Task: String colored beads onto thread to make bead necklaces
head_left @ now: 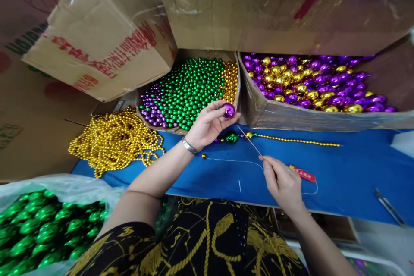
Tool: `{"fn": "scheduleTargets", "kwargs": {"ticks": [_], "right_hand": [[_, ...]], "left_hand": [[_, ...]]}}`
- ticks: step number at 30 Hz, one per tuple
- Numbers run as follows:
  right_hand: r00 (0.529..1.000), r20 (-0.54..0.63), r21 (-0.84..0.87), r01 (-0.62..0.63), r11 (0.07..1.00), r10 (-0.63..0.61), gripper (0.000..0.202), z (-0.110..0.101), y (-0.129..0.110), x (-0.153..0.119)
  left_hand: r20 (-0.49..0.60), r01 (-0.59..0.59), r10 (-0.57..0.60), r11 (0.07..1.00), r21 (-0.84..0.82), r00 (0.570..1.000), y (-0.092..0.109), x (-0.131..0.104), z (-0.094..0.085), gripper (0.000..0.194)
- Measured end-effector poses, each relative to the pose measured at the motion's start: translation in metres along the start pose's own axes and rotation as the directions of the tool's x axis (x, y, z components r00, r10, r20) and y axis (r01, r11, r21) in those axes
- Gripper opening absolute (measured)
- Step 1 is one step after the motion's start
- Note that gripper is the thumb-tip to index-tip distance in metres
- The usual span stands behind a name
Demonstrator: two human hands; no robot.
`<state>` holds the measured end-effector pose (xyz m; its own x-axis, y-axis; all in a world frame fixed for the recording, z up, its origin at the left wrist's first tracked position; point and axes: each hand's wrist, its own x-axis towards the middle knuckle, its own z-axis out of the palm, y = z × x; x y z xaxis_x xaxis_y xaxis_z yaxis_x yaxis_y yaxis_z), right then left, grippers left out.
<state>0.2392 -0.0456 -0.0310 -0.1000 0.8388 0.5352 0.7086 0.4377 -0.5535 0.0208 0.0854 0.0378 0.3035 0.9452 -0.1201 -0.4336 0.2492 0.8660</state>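
Note:
A large shiny purple bead (228, 111) is held in the fingers of my left hand (210, 124), just in front of the box of small beads. My right hand (283, 180) pinches a long thin needle (250, 141), its tip angled up toward the left hand, below the bead. White thread (233, 161) runs left from the right hand to a small gold bead (203, 156) on the blue cloth. Behind the needle lies a strand with a green bead (231, 137), a gold bead (249, 135) and a chain of small gold beads (297, 140).
Boxes of small green beads (194, 86) and purple and gold beads (310, 82) line the back. Gold bead chains (116, 140) pile at left, above a bag of green beads (48, 224). A red label (304, 174) and tweezers (390, 207) lie right on the blue cloth (207, 181).

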Motion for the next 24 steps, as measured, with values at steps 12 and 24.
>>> {"fn": "scheduleTargets", "kwargs": {"ticks": [12,24], "right_hand": [[0.999,-0.038,-0.054,0.002,0.999,-0.004,0.021,-0.002,0.001,0.001],[0.996,0.023,0.086,-0.083,0.993,0.082,0.023,0.002,0.004,0.009]], "left_hand": [[0.031,-0.005,0.007,0.998,-0.056,0.999,-0.014,-0.006,0.010,0.035],[0.160,-0.143,0.126,0.984,0.104,0.979,-0.037,-0.018,0.014,0.046]]}}
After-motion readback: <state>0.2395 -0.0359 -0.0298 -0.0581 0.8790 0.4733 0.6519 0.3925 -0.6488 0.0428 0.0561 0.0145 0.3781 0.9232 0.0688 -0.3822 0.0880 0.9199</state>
